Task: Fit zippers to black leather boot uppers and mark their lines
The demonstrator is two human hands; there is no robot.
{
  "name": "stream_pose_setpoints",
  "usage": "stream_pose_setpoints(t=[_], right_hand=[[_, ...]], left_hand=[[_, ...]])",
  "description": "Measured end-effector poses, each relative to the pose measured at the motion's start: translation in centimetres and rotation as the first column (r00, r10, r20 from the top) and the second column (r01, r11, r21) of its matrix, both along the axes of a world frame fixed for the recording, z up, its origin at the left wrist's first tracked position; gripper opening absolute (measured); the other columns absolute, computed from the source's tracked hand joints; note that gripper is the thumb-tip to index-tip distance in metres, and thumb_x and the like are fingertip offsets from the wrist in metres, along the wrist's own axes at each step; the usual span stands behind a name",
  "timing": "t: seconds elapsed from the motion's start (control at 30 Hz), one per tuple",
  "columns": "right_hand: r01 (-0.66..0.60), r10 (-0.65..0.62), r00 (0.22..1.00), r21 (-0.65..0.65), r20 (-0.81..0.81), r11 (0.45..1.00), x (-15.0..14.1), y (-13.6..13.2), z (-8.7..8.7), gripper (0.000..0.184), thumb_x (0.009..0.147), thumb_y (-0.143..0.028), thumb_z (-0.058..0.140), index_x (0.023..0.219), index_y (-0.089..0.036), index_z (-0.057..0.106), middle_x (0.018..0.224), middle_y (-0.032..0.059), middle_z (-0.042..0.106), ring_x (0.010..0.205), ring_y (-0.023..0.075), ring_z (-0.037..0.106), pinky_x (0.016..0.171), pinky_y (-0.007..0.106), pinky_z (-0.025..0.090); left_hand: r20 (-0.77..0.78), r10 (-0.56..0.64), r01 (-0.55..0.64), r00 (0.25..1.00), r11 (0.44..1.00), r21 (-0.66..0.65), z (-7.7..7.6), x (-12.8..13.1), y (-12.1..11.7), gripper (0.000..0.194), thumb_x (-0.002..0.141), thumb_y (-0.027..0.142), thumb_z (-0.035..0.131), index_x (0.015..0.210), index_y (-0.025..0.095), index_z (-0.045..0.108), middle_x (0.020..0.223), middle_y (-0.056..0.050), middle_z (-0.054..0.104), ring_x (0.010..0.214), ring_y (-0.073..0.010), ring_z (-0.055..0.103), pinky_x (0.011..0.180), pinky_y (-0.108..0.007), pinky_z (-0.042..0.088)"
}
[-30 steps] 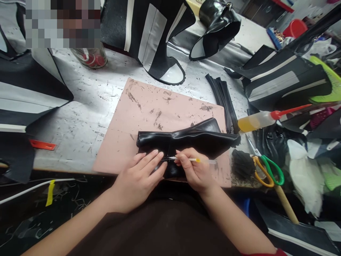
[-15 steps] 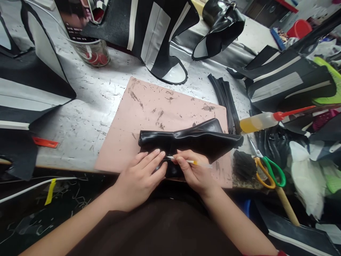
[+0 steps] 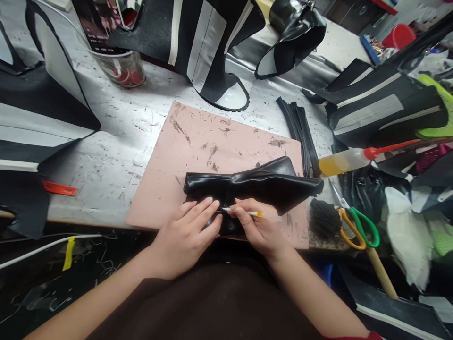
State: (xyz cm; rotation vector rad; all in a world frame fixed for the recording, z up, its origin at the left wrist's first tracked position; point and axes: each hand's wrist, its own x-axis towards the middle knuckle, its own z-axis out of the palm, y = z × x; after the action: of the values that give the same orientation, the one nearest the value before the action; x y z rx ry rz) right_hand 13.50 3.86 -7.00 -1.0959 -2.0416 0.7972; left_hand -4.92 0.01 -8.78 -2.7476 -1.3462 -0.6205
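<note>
A shiny black boot upper (image 3: pixel 262 189) lies sideways on a pink board (image 3: pixel 198 137) at the front of the table. My left hand (image 3: pixel 191 231) rests on its near side, fingers stretched out and pressing the leather down. In my right hand (image 3: pixel 260 229) a slim white and yellow pen (image 3: pixel 255 214) is pinched between thumb and fingers. Its tip points left and meets the leather just beside my left fingertips. Part of the upper's near edge is hidden under both hands.
Right of the board are scissors (image 3: pixel 359 229), a glue bottle (image 3: pixel 343 161) and black strips (image 3: pixel 300 132). A phone (image 3: pixel 101 28) leans by a clear cup (image 3: pixel 125 71). More boot uppers (image 3: pixel 208 42) stand behind; an orange cutter (image 3: pixel 60 188) lies left.
</note>
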Motion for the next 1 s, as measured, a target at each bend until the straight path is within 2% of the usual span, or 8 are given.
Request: stream_pose_setpoints(t=[0.47, 0.6, 0.67, 0.73, 0.8, 0.87, 0.93, 1.0], right_hand=[[-0.002, 0.002, 1.0, -0.005, -0.005, 1.0, 0.0, 0.2, 0.0, 0.014, 0.084, -0.017, 0.047, 0.077, -0.018, 0.059, 0.066, 0.0015, 0.065, 0.063, 0.0123, 0.063, 0.071, 0.027, 0.052], [-0.026, 0.033, 0.99, 0.049, -0.137, 0.998, -0.2, -0.7, 0.8, 0.018, 0.083, -0.015, 0.044, 0.071, -0.019, 0.056, 0.06, -0.0015, 0.06, 0.056, 0.0114, 0.059, 0.073, 0.033, 0.052], [0.14, -0.069, 0.936, 0.184, -0.345, 0.973, 0.4, -1.4, 1.6, 0.023, 0.084, -0.018, 0.04, 0.063, -0.02, 0.049, 0.054, -0.0033, 0.053, 0.05, 0.0115, 0.053, 0.065, 0.033, 0.052], [0.43, -0.274, 0.823, 0.232, -0.498, 0.873, 2.0, -1.6, 2.3, 0.028, 0.085, -0.021, 0.036, 0.058, -0.021, 0.04, 0.047, -0.0052, 0.042, 0.043, 0.0113, 0.045, 0.053, 0.03, 0.047], [0.637, -0.548, 0.751, 0.185, -0.367, 0.749, 4.7, -1.0, 2.6, 0.027, 0.085, -0.024, 0.036, 0.059, -0.022, 0.038, 0.043, -0.0065, 0.035, 0.039, 0.0114, 0.039, 0.047, 0.028, 0.04], [0.721, -0.736, 0.672, 0.157, 0.079, 0.675, 7.7, 0.1, 2.3, 0.018, 0.083, -0.03, 0.042, 0.067, -0.022, 0.044, 0.044, -0.0058, 0.038, 0.041, 0.0135, 0.041, 0.047, 0.028, 0.036], [0.734, -0.709, 0.537, 0.16, 0.457, 0.66, 10.1, 1.2, 1.6, 0.014, 0.078, -0.034, 0.048, 0.073, -0.021, 0.05, 0.046, -0.0039, 0.041, 0.045, 0.016, 0.042, 0.049, 0.029, 0.034], [0.702, -0.68, 0.488, 0.217, 0.548, 0.678, 11.2, 1.9, 0.9, 0.016, 0.077, -0.034, 0.047, 0.076, -0.019, 0.053, 0.053, 0.0003, 0.048, 0.052, 0.0187, 0.047, 0.054, 0.032, 0.036]], left_hand=[[0.01, -0.011, 0.011, 1.0, 1.0, -0.012, 0.0, 0.0, 0.0, 0.022, 0.086, 0.021, 0.045, 0.102, 0.017, 0.061, 0.119, -0.008, 0.057, 0.112, -0.0224, 0.052, 0.09, -0.037, 0.038], [0.012, -0.027, 0.028, 1.0, 0.999, -0.024, 0.0, -0.1, 0.0, 0.022, 0.085, 0.02, 0.047, 0.104, 0.016, 0.059, 0.119, -0.01, 0.057, 0.112, -0.0237, 0.051, 0.091, -0.038, 0.04], [0.065, -0.06, 0.06, 0.996, 0.998, -0.005, 0.1, -0.5, -0.1, 0.021, 0.083, 0.02, 0.052, 0.103, 0.015, 0.058, 0.117, -0.011, 0.059, 0.112, -0.0238, 0.052, 0.091, -0.037, 0.042], [0.171, -0.054, 0.042, 0.984, 0.996, 0.074, 0.3, -1.2, -0.2, 0.024, 0.078, 0.02, 0.058, 0.101, 0.015, 0.055, 0.11, -0.011, 0.061, 0.108, -0.0226, 0.053, 0.089, -0.035, 0.044], [0.301, 0.102, -0.142, 0.948, 0.983, 0.114, 0.8, -2.1, 0.0, 0.029, 0.075, 0.025, 0.062, 0.101, 0.016, 0.052, 0.102, -0.009, 0.062, 0.102, -0.0214, 0.056, 0.086, -0.034, 0.046], [0.358, 0.385, -0.383, 0.851, 0.92, -0.08, 1.5, -2.8, 0.6, 0.035, 0.076, 0.036, 0.06, 0.103, 0.018, 0.05, 0.096, -0.007, 0.061, 0.091, -0.0204, 0.059, 0.079, -0.033, 0.048], [0.24, 0.582, -0.466, 0.777, 0.788, -0.402, 2.3, -3.1, 1.6, 0.039, 0.076, 0.047, 0.054, 0.104, 0.02, 0.051, 0.091, -0.004, 0.062, 0.082, -0.0199, 0.06, 0.071, -0.032, 0.049], [0.102, 0.592, -0.419, 0.8, 0.672, -0.61, 3.0, -2.9, 2.7, 0.037, 0.075, 0.05, 0.051, 0.098, 0.022, 0.054, 0.089, -0.002, 0.063, 0.078, -0.02, 0.06, 0.067, -0.03, 0.048]])
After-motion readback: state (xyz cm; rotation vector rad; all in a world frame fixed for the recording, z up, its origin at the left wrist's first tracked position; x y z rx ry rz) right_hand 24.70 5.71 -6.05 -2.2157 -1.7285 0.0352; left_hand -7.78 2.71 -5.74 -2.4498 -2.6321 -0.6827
